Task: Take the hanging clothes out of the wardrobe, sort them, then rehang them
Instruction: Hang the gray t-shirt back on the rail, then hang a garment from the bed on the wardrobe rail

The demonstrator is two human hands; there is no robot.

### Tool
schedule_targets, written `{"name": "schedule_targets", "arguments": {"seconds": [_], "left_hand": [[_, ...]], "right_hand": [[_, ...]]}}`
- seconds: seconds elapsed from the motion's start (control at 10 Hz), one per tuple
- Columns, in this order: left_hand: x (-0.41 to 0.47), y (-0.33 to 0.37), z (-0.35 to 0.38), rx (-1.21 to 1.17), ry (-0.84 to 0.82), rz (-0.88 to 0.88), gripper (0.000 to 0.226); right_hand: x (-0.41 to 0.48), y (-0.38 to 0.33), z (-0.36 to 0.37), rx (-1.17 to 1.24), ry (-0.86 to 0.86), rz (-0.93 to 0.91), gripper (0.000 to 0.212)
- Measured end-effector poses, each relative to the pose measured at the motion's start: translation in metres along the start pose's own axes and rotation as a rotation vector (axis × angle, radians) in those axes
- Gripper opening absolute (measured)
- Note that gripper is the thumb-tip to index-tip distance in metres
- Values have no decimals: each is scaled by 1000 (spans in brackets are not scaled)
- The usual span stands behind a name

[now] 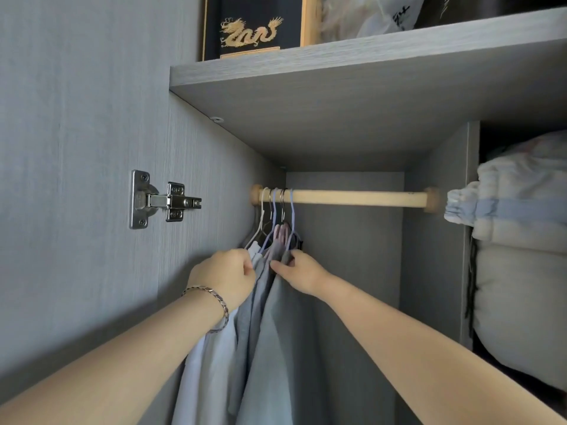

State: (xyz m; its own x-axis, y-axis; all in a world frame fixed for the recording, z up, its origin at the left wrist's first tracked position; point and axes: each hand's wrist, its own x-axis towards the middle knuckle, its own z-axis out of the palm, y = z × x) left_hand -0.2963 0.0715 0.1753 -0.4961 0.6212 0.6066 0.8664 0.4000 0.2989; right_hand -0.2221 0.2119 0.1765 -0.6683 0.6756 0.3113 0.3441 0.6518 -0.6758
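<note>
Grey and pale-blue clothes (264, 317) hang bunched at the left end of the wooden rail (352, 198), their hems cut off below. The left hand (225, 274) grips pale fabric and the right hand (302, 271) pinches grey cloth. The hangers (276, 222) are half buried. On the shelf (337, 65), a black dragon box (251, 26) and a bag (374, 16) bear unreadable writing.

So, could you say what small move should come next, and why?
Probably raise the right hand to lift the lilac wire hanger off the wooden rod: it pinches the grey garment hanging there; the left hand grips the pale blue garment.
</note>
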Motion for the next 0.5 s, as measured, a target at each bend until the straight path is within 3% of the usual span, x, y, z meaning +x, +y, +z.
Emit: {"name": "schedule_targets", "arguments": {"seconds": [0.1, 0.2, 0.3, 0.5], "left_hand": [[-21, 10, -4, 8, -31, 33, 15], [-51, 25, -6, 48, -172, 127, 15], [-87, 43, 2, 93, -339, 242, 19], [-183, 90, 11, 58, -639, 470, 17]], "right_hand": [[-36, 6, 1, -111, -5, 105, 62], [-87, 16, 4, -161, -83, 224, 44], [-147, 26, 3, -184, -137, 343, 11], [-306, 55, -1, -185, -117, 576, 8]]}}
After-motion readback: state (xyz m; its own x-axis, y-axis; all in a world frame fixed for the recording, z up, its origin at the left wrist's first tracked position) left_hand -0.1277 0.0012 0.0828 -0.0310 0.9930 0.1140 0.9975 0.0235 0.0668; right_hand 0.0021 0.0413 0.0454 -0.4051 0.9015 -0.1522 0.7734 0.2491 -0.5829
